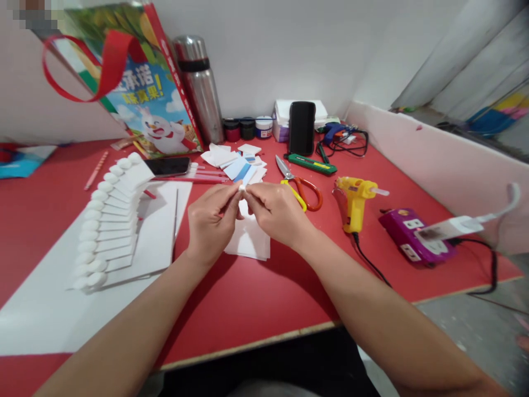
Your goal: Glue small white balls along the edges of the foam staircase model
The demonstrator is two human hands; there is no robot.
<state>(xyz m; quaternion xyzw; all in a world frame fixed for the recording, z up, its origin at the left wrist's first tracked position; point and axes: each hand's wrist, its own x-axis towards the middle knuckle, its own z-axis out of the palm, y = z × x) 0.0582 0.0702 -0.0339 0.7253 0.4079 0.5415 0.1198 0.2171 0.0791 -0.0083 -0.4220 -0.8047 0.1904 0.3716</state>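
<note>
Both hands meet over the middle of the table, pinching a small white piece [242, 188] between the fingertips; whether it is paper or something soft I cannot tell. My left hand [212, 220] grips it from the left, fingers closed. From the other side my right hand [279, 212] holds it, also closed. Beneath them lie white paper sheets [248, 242]. Just beyond the fingers is a loose pile of cut paper pieces [231, 160], some with blue. To the left, a curved row of white card strips with round white ends [99, 220] rests on white sheets.
Right of my hands lie scissors [303, 190], a green utility knife [312, 164] and a yellow glue gun [355, 201]. A purple power box [417, 237] sits farther right. At the back stand a steel flask [202, 94], a gift bag [152, 99], paint jars [248, 128] and a phone [302, 128].
</note>
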